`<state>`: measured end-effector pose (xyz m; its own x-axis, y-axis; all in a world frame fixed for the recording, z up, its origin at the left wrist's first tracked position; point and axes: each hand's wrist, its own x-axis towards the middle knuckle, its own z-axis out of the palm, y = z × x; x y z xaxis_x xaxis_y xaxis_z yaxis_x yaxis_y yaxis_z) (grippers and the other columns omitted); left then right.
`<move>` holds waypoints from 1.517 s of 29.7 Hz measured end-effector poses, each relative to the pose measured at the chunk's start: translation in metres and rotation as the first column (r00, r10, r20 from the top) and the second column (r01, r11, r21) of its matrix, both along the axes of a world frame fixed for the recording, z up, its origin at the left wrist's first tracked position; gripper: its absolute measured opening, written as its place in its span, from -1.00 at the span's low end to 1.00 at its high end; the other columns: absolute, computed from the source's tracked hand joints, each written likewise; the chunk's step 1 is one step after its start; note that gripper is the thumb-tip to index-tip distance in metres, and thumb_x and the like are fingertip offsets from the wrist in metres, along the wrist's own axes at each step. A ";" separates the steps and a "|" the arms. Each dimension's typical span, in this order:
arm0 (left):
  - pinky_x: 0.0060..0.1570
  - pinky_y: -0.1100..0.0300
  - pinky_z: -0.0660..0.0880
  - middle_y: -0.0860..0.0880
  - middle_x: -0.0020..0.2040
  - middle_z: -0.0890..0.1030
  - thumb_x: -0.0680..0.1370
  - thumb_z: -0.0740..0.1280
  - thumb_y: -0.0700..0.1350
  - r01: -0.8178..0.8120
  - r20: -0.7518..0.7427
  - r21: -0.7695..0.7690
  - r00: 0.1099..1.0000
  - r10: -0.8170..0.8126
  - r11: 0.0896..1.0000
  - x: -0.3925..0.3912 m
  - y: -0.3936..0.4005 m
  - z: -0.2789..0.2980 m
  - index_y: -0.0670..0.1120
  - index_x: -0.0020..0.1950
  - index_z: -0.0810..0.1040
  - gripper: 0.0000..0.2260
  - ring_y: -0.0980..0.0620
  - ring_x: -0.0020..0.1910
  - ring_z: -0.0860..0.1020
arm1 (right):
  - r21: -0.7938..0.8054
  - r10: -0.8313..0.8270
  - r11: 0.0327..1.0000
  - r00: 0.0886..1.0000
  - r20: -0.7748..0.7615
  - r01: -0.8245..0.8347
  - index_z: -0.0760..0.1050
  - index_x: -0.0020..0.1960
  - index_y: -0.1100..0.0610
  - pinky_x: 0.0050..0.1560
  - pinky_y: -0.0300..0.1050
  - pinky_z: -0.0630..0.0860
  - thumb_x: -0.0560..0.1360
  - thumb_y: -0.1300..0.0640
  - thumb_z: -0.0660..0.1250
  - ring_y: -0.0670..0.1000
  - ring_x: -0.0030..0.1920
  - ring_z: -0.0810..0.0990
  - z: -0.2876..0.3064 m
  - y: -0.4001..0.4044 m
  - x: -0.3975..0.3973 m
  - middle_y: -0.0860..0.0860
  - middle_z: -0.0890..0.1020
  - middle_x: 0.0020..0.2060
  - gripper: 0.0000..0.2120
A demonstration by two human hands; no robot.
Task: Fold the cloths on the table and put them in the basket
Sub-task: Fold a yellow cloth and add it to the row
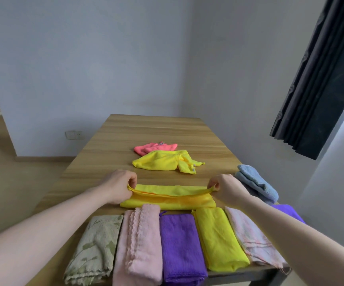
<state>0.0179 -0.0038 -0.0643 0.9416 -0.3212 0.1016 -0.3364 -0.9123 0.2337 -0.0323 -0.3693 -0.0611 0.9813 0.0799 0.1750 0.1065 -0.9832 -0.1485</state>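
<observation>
A yellow cloth (pixel 168 198) lies as a long folded strip across the wooden table (pixel 152 131) in front of me. My left hand (pixel 118 184) pinches its left end and my right hand (pixel 225 187) pinches its right end, lifting the upper edge a little. Farther back lie a loosely bunched yellow cloth (pixel 162 162) and a crumpled coral-pink cloth (pixel 154 148). No basket is in view.
Along the near edge lie folded cloths side by side: green leafy (pixel 95 248), pale pink (pixel 139 246), purple (pixel 180 248), yellow (pixel 218 238), pink plaid (pixel 251 238). A blue towel (pixel 256 183) and a purple cloth (pixel 288 211) sit at the right edge. A dark curtain (pixel 319 79) hangs on the right.
</observation>
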 end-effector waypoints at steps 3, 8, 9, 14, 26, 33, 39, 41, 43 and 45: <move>-0.13 0.19 0.44 0.18 -0.14 0.51 0.39 0.37 -0.14 -0.007 -0.069 0.050 0.998 0.011 0.999 -0.001 0.003 -0.001 0.14 -0.21 0.49 -0.84 0.03 -0.03 0.55 | -0.007 0.040 0.999 0.998 -0.041 -0.041 0.66 0.08 -0.06 -0.09 -0.20 0.48 0.49 0.13 0.38 -0.11 -0.06 0.50 0.000 0.001 -0.006 -0.21 0.53 -0.11 -0.79; -0.07 0.20 0.54 0.10 -0.06 0.61 0.41 0.30 -0.14 -0.005 -0.202 0.168 0.979 0.039 0.986 -0.011 0.000 0.005 0.10 -0.14 0.58 -0.86 0.02 -0.03 0.58 | -0.002 0.069 0.998 0.985 -0.157 -0.070 0.65 0.10 -0.11 -0.08 -0.21 0.45 0.49 0.07 0.35 -0.11 -0.01 0.52 -0.004 0.001 -0.018 -0.20 0.55 -0.05 -0.78; -0.08 0.19 0.56 0.08 -0.05 0.64 0.40 0.29 -0.13 -0.021 -0.214 0.171 0.975 0.058 0.985 -0.012 -0.003 0.009 0.08 -0.15 0.59 -0.86 0.01 -0.04 0.59 | 0.008 0.069 0.998 0.984 -0.161 -0.069 0.66 0.06 -0.12 -0.07 -0.20 0.48 0.49 0.06 0.35 -0.11 -0.01 0.54 -0.003 0.001 -0.020 -0.20 0.57 -0.05 -0.80; 0.11 0.10 0.56 0.00 0.14 0.65 0.40 0.30 -0.01 -0.047 -0.095 0.069 0.994 0.053 0.997 -0.017 -0.035 0.019 0.08 -0.05 0.62 -0.83 -0.07 0.12 0.59 | 0.144 0.024 0.989 0.995 -0.096 -0.010 0.66 -0.01 -0.13 0.01 -0.09 0.57 0.50 0.08 0.31 -0.06 0.03 0.60 0.002 0.004 -0.020 -0.15 0.63 -0.02 -0.82; 0.59 -0.14 -0.13 0.01 0.68 -0.12 0.67 0.03 0.25 0.129 -0.323 0.072 0.941 -0.100 0.989 -0.039 -0.136 -0.020 0.16 0.66 -0.01 -0.42 -0.13 0.65 -0.16 | 0.053 -0.027 0.997 0.943 -0.333 0.048 -0.08 0.67 0.01 0.59 0.22 -0.15 0.69 -0.09 0.03 0.15 0.64 -0.21 -0.040 0.045 -0.008 0.05 -0.13 0.65 -0.39; 0.55 -0.21 -0.30 0.07 0.65 -0.28 0.66 -0.08 0.30 0.134 -0.375 0.148 0.924 -0.069 0.980 -0.039 -0.135 -0.039 0.21 0.65 -0.13 -0.41 -0.11 0.62 -0.31 | 0.040 -0.029 0.998 0.924 -0.381 0.047 -0.21 0.67 0.01 0.61 0.17 -0.22 0.69 -0.23 -0.12 0.12 0.63 -0.28 -0.058 0.042 -0.012 0.04 -0.23 0.64 -0.35; 0.54 -0.20 -0.34 0.10 0.64 -0.29 0.65 -0.08 0.30 0.123 -0.362 0.144 0.930 -0.063 0.982 -0.036 -0.135 -0.049 0.23 0.65 -0.17 -0.42 -0.08 0.62 -0.33 | 0.028 -0.033 0.999 0.946 -0.324 0.045 -0.21 0.67 0.03 0.61 0.15 -0.22 0.67 -0.24 -0.13 0.11 0.63 -0.28 -0.067 0.044 -0.013 0.05 -0.22 0.64 -0.33; 0.55 -0.19 -0.32 0.09 0.65 -0.25 0.66 -0.08 0.28 0.117 -0.380 0.121 0.923 -0.063 0.986 -0.034 -0.136 -0.047 0.23 0.65 -0.12 -0.43 -0.08 0.63 -0.29 | 0.028 -0.039 0.998 0.946 -0.323 0.050 -0.21 0.67 0.03 0.61 0.15 -0.22 0.67 -0.24 -0.13 0.11 0.63 -0.27 -0.069 0.044 -0.013 0.05 -0.22 0.64 -0.33; 0.56 -0.18 -0.27 0.08 0.67 -0.16 0.67 -0.06 0.25 0.086 -0.365 0.053 0.929 -0.061 0.995 -0.034 -0.134 -0.041 0.20 0.66 -0.03 -0.45 -0.08 0.65 -0.20 | 0.024 -0.040 0.998 0.945 -0.326 0.051 -0.20 0.67 0.03 0.61 0.15 -0.22 0.67 -0.24 -0.13 0.11 0.63 -0.27 -0.068 0.045 -0.014 0.06 -0.22 0.64 -0.33; 0.57 -0.16 -0.22 0.07 0.68 -0.06 0.68 -0.01 0.23 0.044 -0.276 -0.008 0.960 -0.044 0.999 -0.035 -0.125 -0.036 0.16 0.66 0.07 -0.46 -0.07 0.65 -0.12 | 0.021 -0.036 0.999 0.943 -0.331 0.045 -0.20 0.67 0.04 0.61 0.15 -0.23 0.67 -0.24 -0.13 0.12 0.63 -0.27 -0.067 0.045 -0.015 0.06 -0.22 0.64 -0.33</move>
<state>-0.0174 -0.1287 -0.1001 0.9180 -0.3629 -0.1600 -0.2980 -0.8974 0.3252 -0.0477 -0.3245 -0.1279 0.9867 0.0384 -0.1580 0.0068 -0.9806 -0.1959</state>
